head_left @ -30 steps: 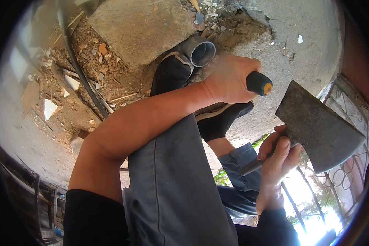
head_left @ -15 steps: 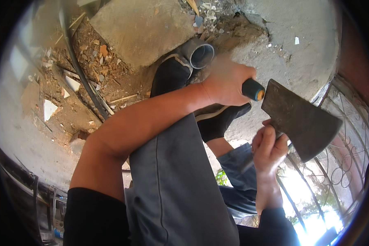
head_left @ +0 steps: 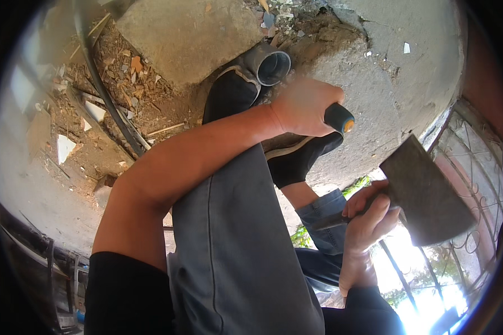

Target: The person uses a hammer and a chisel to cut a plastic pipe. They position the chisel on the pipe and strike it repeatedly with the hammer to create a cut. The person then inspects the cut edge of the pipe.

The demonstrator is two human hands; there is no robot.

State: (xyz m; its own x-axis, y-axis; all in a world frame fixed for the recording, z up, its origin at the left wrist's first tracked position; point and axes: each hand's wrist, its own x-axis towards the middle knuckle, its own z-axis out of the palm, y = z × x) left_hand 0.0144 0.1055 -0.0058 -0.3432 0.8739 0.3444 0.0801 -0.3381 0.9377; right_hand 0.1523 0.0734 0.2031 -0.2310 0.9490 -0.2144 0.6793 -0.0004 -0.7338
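Note:
My left hand [head_left: 304, 107] is closed round a dark green tool handle [head_left: 336, 118] with an orange spot on its butt end; the working end is hidden behind the hand. My left forearm crosses over my bent knee. Lower right, my right hand [head_left: 368, 223] grips a hatchet [head_left: 430, 195] close under its broad dark steel head. Its short dark shaft points left past the fingers. A gap separates the hatchet head from the handle's butt. Just beyond my left hand lies a grey pipe [head_left: 261, 62], its open end facing me.
My black shoes [head_left: 229, 96] stand on either side of the left hand. A flat stone slab [head_left: 187, 42] lies at the far side. Rubble, white shards [head_left: 65, 148] and a black hose [head_left: 100, 86] cover the left ground. Curled metal grating [head_left: 458, 151] stands at right.
My right hand has drawn the hatchet down and to the right, away from the handle's butt, tilting it. My left hand keeps its grip, shifted only slightly in view.

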